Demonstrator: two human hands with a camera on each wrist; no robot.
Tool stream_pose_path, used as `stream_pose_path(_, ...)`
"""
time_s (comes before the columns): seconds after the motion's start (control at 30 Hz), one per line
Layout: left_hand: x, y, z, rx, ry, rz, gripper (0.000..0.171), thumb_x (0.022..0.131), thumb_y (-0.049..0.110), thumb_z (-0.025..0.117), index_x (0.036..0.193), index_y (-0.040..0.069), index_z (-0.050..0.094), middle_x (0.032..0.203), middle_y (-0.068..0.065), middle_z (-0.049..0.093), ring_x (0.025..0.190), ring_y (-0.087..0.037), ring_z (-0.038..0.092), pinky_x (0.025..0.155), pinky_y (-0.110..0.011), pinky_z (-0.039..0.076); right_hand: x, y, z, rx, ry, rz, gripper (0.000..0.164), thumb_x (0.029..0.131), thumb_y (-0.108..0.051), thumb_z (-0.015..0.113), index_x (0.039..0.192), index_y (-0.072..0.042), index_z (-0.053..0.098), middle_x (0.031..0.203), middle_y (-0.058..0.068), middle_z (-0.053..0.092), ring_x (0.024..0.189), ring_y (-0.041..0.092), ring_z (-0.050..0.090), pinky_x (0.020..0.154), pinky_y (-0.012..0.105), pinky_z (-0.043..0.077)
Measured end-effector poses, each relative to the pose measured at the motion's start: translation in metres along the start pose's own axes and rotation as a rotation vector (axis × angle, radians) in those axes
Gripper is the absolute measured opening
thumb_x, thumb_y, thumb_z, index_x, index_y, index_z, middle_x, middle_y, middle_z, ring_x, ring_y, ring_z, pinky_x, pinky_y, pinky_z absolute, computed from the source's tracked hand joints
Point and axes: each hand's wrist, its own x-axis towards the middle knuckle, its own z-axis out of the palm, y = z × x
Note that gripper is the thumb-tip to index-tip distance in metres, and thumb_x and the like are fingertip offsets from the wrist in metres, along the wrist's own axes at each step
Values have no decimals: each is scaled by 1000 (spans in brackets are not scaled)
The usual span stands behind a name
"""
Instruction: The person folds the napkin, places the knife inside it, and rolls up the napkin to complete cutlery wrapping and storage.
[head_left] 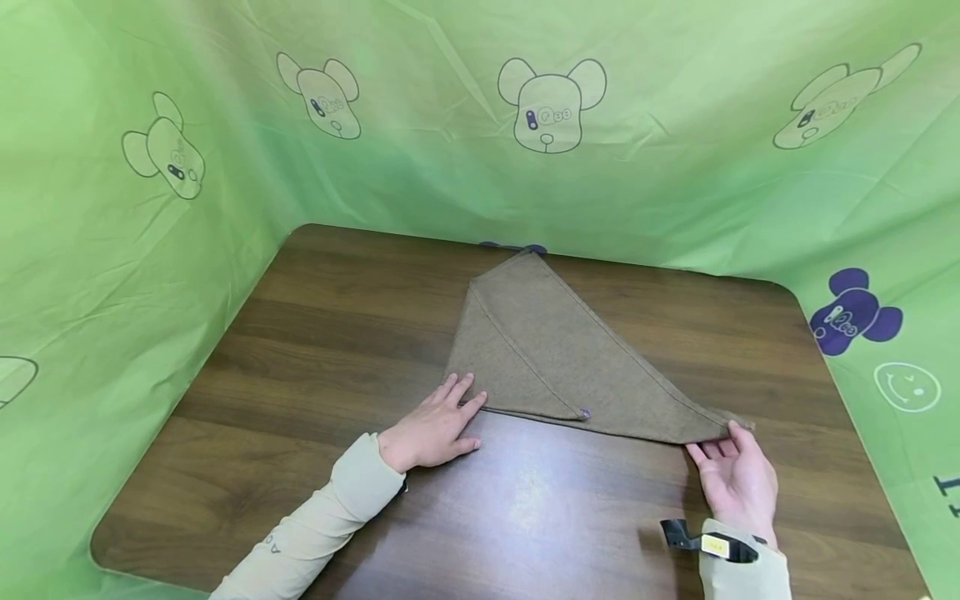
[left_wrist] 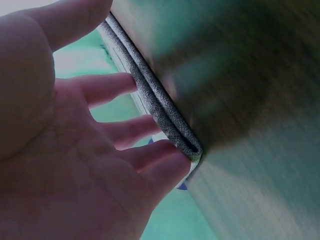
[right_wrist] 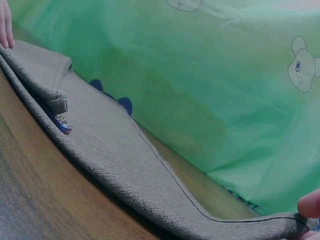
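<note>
A grey-brown cloth [head_left: 600, 375] with stitched hems lies folded on the table, one flap turned over on its left part. By the flap's tip shows a small coloured tag [right_wrist: 63, 124]. My left hand [head_left: 431, 429] rests with spread, fairly straight fingers on the cloth's near left corner. In the left wrist view its fingertips touch the layered folded edge [left_wrist: 150, 87]. At the far right end, my right hand [head_left: 738, 479] pinches the cloth's narrow corner between thumb and fingers. The right wrist view catches only the thumb [right_wrist: 310, 204] and a bit of finger there.
The brown wood-grain table [head_left: 300, 350] has rounded corners. Green printed fabric [head_left: 420, 167] hangs behind it and at both sides, close to the table's far edge. A black strap with a yellow-labelled device [head_left: 715, 546] sits on the right wrist.
</note>
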Motion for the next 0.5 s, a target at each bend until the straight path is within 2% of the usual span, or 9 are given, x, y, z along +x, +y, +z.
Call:
stream_pose_path(0.07,0,0,-1,-3,-3,2,64,95,35,59,147,4,38,157,-25,20,146,-46,17,117,-51,22,1,-1,0,29,15,-6,37,103,-17,42,136,-31,32,145,-15,34,146,-1,-3,120,31,-8)
stream_pose_path(0.17,-1,0,-1,-5,-3,8,64,95,35,59,147,4,37,157,-25,20,146,-46,17,117,-51,22,3,-1,0,36,24,-7,47,103,-19,43,141,-37,22,152,-21,14,145,-2,-4,120,32,-6)
stream_pose_path(0.23,-1,0,-1,-5,1,12,64,95,35,60,147,4,38,157,-25,21,145,-46,17,117,-51,23,4,-2,-1,77,25,-8,50,103,-19,44,142,-39,21,154,-22,11,145,-3,-2,120,32,-4)
stream_pose_path(0.27,-2,-1,-1,-6,3,15,64,95,34,60,147,4,38,157,-25,21,145,-46,17,117,-52,23,4,-2,-2,100,24,-8,49,103,-18,44,142,-38,22,154,-21,13,145,-3,-1,120,31,-3)
stream_pose_path(0.4,-3,-1,-2,-10,7,17,64,95,34,60,147,4,38,157,-26,21,145,-46,17,116,-52,24,4,-1,-5,188,45,-30,40,101,-15,47,137,-31,38,144,-11,44,144,-3,6,119,28,1)
stream_pose_path(0.5,-3,-1,-1,-13,5,14,64,95,34,60,147,4,38,157,-25,21,145,-46,17,116,-53,24,3,0,-4,198,73,-46,44,100,-13,50,138,-32,40,141,-8,49,144,-3,8,119,26,3)
